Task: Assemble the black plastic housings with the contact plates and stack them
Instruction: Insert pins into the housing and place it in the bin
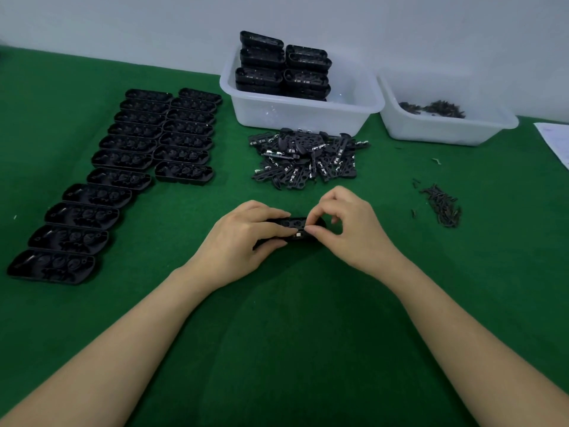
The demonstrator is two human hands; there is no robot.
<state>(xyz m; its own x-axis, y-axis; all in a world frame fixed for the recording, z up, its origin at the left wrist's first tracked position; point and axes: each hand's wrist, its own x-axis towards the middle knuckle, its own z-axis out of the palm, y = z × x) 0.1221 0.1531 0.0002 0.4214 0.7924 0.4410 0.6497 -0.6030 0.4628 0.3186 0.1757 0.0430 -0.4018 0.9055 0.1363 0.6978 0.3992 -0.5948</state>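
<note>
Both hands' grip, left (pixel 243 238) and right (pixel 345 223), holds seemingly one housing (pixel 295 224) on green cloth (pixel 292 334).

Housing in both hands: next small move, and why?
Probably press the contact plate down flat into the housing. The left hand grips the housing on the green table while the right hand pinches at the plate's metal tab, so seating looks unfinished. Then it can join the stack in the bin.
</note>
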